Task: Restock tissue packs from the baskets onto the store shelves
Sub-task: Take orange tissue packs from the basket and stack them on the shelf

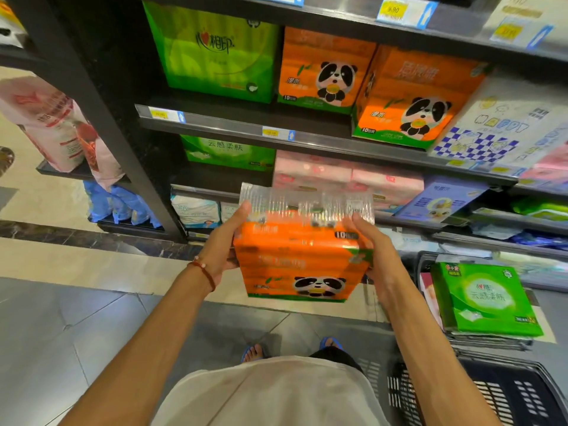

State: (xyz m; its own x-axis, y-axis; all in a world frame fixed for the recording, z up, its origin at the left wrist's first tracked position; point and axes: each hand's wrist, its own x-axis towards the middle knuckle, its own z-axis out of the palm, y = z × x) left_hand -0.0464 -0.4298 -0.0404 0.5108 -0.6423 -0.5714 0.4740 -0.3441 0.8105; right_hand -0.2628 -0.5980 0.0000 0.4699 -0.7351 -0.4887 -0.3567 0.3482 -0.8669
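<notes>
Fingers (243,210) of left hand (219,247) and right hand (379,256) clasp opposite sides; orange tissue pack (302,256) between them.

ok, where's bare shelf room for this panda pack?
Bare strip on the middle shelf, in front of the green pack and rear panda pack, left of the front panda pack. Crowded rightward. The held pack likely fits there.

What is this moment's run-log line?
held: orange panda pack | left hand: grips pack | right hand: grips pack | shelf: two matching packs | basket: green pack
</notes>
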